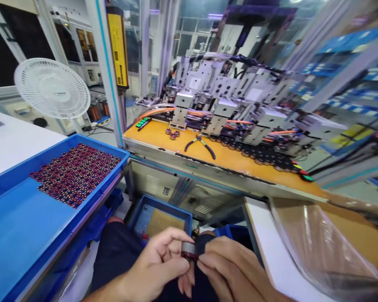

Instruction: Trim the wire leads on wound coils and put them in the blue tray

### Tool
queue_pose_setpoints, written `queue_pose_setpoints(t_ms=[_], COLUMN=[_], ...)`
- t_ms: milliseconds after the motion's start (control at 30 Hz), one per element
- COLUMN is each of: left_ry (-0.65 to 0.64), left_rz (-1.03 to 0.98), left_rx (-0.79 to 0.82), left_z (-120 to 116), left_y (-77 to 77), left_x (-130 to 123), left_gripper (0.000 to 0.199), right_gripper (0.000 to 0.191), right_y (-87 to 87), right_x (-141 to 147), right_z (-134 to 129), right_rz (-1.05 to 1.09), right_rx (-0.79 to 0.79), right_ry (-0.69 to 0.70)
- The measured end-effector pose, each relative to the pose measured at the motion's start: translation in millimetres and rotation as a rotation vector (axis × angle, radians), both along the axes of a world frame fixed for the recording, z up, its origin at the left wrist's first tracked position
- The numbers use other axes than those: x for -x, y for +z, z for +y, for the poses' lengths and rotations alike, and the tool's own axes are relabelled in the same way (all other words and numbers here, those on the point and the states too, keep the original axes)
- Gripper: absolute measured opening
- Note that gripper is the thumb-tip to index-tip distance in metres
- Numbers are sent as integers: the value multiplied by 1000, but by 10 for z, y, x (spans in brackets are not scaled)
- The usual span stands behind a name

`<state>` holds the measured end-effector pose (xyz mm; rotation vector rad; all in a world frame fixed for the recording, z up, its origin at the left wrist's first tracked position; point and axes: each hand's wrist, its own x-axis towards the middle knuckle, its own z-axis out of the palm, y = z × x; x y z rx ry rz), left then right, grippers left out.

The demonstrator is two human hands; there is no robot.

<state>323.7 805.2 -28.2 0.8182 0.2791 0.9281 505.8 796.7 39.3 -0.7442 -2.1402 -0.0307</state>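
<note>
Above my lap, my left hand (pixel 159 262) grips a small motor stator (pixel 188 249) between thumb and fingers. The stator is a short grey metal ring with dark red windings showing at its lower edge. Close against its right side, my right hand (pixel 234 266) has its thumb and fingertips pinched together. Whatever is between those right fingertips is too small or hidden to make out. At the left, a blue tray (pixel 17 235) carries many small parts with red and dark colouring, packed in rows.
Ahead, an orange bench (pixel 173 144) holds open pliers (pixel 200 146), several small stators (pixel 172 134) and a row of dark round parts (pixel 261 155) beneath a machine (pixel 220 109). A blue bin (pixel 182 212) sits below. Clear plastic (pixel 321 239) covers the right table. A white fan (pixel 53 88) stands left.
</note>
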Motion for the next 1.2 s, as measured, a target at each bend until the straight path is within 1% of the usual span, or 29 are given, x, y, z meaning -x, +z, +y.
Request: queue_pose_setpoints(t_ms=[67,133,233,333,400,433,533,567,667,767,867,933,1033,1133,1200], left_ry=[60,85,88,72,25,-15,-157,-181,-171,-127,-31,49,183,308,388], left_rz=[-35,-41,-72,-166,-170,-146,-25,10,39,-5,-45,-56,-37,38,108], left_rx=[-17,-28,-9,119,198,220,267,276,273,199,102,37,-58,-128,-174], left_z=[-8,-13,4,51,83,92,81,68,37,41,52,42,5,-10,8], left_y=[43,101,208,303,320,306,187,134,9,-15,36,89,171,231,250], left_x=[24,57,103,112,93,78,28,12,-26,-46,-40,-22,18,62,83], left_gripper=[32,39,32,32,29,30,51,52,38,31,25,26,30,28,30], right_gripper=[12,11,14,16,20,21,25,25,21,20,14,9,13,15,13], right_y=[-52,-90,-82,-13,45,72,132,140,118,35,-40,-47,-6,13,-14], right_x=[42,76,93,73,53,43,18,11,1,-5,-22,-31,-8,74,141], right_z=[19,45,71,90,103,107,101,93,71,72,96,113,118,108,102], right_rz=[60,98,147,143,107,92,65,65,55,45,26,16,65,161,236], right_rx=[-5,36,102,106,74,65,109,134,188,141,110,143,195,243,268], right_ry=[-33,-68,-83,10,91,117,140,141,121,72,56,58,45,19,8])
